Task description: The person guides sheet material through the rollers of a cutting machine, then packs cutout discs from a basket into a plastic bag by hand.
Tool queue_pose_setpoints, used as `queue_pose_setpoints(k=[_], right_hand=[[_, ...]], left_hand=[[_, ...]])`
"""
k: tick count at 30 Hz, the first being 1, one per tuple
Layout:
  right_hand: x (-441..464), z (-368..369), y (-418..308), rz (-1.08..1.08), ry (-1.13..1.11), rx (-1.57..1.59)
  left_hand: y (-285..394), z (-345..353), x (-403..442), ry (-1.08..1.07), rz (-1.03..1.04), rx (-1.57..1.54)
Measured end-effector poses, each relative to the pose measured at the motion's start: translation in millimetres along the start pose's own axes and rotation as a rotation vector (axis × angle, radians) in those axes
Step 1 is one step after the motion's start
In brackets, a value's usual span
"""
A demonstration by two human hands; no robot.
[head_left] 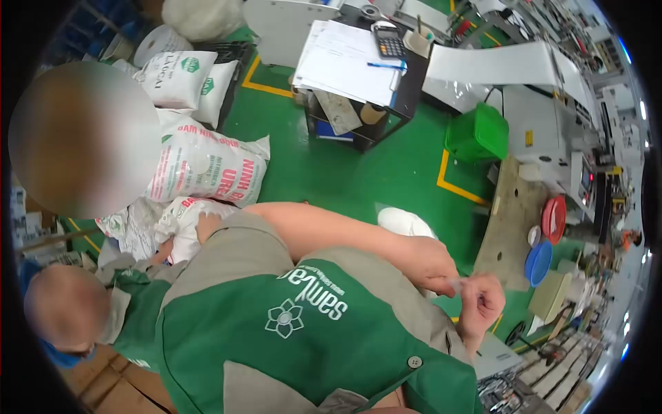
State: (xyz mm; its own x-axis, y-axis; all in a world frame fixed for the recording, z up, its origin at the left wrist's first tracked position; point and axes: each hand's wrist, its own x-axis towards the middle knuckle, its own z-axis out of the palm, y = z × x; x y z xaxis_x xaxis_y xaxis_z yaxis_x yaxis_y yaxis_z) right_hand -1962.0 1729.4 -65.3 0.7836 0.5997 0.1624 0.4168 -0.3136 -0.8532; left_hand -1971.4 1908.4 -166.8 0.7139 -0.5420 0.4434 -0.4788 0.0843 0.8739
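Observation:
My left hand (431,265) is closed in a pinch at the right of the view, its arm stretched across in front of my green and beige shirt (276,331). Fingertips of my right hand (481,303) meet it, also pinched. Between the two lies a small, pale, translucent scrap (455,283), too small to make out. Past my left forearm, a white rounded thing (407,222) shows near the green floor, partly hidden by the arm.
Printed white sacks (210,162) are piled at left, beside a co-worker in green (141,297) whose hands touch them. A dark table (407,96) bears papers (345,58) and a calculator (389,43). A green bin (477,131), a red basin (553,219) and machines stand to the right.

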Motion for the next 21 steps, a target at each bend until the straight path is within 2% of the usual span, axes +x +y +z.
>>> queue_pose_setpoints(k=[3, 5, 6, 8, 9, 10, 11, 13, 14, 16, 17, 18, 20, 21], right_hand=[[-12, 3, 1, 0.067, 0.145, 0.105], [-9, 9, -18, 0.363, 0.227, 0.401], [-20, -2, -6, 0.503, 0.152, 0.355], [-33, 1, 8, 0.493, 0.083, 0.215], [-42, -1, 20, 0.48, 0.064, 0.083], [-44, -4, 22, 0.366, 0.066, 0.055], [-48, -9, 22, 0.26, 0.08, 0.018], [-71, -29, 34, 0.247, 0.105, -0.011], [-86, -35, 30, 0.256, 0.095, 0.008], [-92, -61, 40, 0.068, 0.03, -0.057], [-106, -77, 46, -0.039, -0.036, -0.145], [-122, -91, 50, -0.028, 0.054, -0.166], [-150, -116, 62, -0.185, -0.062, -0.127], [-167, -131, 69, -0.153, -0.001, -0.135]], left_hand=[[-10, 11, 2, -0.047, 0.028, -0.13], [-12, 13, 7, -0.066, -0.032, -0.146], [-16, 22, 9, -0.003, 0.052, -0.135], [-22, 33, 13, -0.001, 0.067, -0.067], [-23, 39, 13, 0.008, 0.087, 0.003], [1, 31, 15, -0.022, -0.136, -0.048], [1, 35, 21, -0.083, -0.137, -0.009], [-1, 53, 33, 0.024, 0.013, 0.015], [5, 80, 36, -0.045, 0.034, -0.048], [9, 86, 60, -0.159, -0.042, 0.265], [0, 105, 65, -0.248, 0.012, 0.339], [8, 120, 73, -0.214, 0.036, 0.306], [3, 150, 94, -0.298, 0.113, 0.322], [0, 170, 107, -0.341, 0.102, 0.301]])
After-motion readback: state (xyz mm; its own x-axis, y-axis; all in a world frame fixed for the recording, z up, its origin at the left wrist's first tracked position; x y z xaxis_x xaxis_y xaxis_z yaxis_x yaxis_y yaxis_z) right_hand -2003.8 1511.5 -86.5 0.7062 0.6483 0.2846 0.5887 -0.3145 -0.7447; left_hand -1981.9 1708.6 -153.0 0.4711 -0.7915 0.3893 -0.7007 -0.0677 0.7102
